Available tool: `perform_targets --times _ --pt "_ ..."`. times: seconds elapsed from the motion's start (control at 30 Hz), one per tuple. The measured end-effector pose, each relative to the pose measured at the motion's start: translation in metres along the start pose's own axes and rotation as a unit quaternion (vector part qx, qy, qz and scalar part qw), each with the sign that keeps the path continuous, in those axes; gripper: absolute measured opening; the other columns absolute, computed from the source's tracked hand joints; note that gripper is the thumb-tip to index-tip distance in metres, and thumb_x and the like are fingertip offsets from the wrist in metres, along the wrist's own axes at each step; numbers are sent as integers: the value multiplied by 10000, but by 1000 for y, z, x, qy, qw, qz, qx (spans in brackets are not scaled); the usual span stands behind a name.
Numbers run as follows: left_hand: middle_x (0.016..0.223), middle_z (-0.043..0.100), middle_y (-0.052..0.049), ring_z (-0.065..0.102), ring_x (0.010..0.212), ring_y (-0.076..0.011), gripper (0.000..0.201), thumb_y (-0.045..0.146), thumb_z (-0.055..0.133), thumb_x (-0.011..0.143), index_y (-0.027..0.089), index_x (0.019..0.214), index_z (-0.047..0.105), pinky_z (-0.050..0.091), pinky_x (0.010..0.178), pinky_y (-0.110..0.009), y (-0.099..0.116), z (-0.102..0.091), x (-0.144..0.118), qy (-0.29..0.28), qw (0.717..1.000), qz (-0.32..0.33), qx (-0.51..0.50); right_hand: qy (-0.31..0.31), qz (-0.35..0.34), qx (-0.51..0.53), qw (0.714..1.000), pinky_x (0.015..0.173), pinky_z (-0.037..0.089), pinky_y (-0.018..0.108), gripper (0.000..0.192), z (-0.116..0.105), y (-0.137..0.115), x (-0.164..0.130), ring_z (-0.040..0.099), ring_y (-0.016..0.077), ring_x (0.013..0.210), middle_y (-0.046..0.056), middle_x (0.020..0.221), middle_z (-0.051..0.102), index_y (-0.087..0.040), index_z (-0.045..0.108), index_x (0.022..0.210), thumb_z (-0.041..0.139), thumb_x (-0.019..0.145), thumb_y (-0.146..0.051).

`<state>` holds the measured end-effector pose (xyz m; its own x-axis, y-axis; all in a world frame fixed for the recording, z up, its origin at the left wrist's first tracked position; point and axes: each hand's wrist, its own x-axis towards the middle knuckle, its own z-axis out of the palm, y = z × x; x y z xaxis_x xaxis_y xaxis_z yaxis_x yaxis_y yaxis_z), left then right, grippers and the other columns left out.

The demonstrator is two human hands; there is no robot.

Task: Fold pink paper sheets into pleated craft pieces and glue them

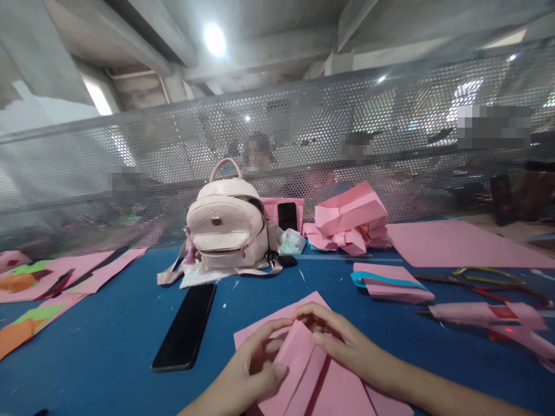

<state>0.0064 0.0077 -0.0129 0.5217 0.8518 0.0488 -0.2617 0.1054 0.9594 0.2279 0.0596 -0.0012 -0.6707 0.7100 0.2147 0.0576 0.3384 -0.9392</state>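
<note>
The blue desk (108, 341) ends at a perforated metal screen (303, 138) along its far side, at 12 o'clock from the hands. Open desk surface lies at 9 o'clock of the hands, beyond a black phone (185, 326) lying flat just left of the work. A pink backpack (228, 231) stands upright at 11 o'clock, well apart from the hands. A heap of folded pink paper (351, 222) sits at 1 o'clock near the screen, with a large flat pink sheet (455, 242) to its right. A folded pink stack with a blue strip (390, 282) lies at 2 o'clock; scissors (485, 277) lie beyond it. Coloured paper scraps (39, 283) crowd the left edge.

The pink paper sheet (312, 375) lies flat at the near edge, directly under both hands. The left hand (255, 367) presses down on a raised fold, fingers curled on it. The right hand (342, 341) pinches the same fold's upper edge, fingertips touching the paper.
</note>
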Motion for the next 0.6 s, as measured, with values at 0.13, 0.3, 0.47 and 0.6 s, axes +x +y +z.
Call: perform_targets --times 0.13,0.3,0.47,0.6 --pt "1281 601 -139 574 1160 -311 704 519 702 791 259 1395 450 375 1009 -457 4 -7 1 4 1000 4 -2 42 11 30 999 964 415 437 342 -3 8 3 555 252 1091 79 1144 597 -232 570 1174 481 941 -466" --pt "1338 555 -156 503 1238 -354 874 589 782 656 236 1390 466 353 1041 -489 1 -10 2 28 998 47 12 98 32 45 994 979 410 412 326 -5 14 4 565 229 1064 56 1123 591 -247 535 1168 469 951 -481" --pt "1309 573 -131 591 1108 -306 774 490 803 686 235 1359 516 461 946 -401 3 -7 1 78 997 18 -23 115 35 35 992 971 425 391 328 -6 18 4 554 225 1070 56 1130 568 -251 521 1163 473 939 -487" --pt "1279 581 -120 659 775 -173 712 456 757 760 271 1389 481 533 614 -253 6 -6 0 95 992 -39 -78 118 33 42 992 986 415 378 309 -6 20 4 538 214 1084 55 1133 548 -258 501 1158 481 932 -468"
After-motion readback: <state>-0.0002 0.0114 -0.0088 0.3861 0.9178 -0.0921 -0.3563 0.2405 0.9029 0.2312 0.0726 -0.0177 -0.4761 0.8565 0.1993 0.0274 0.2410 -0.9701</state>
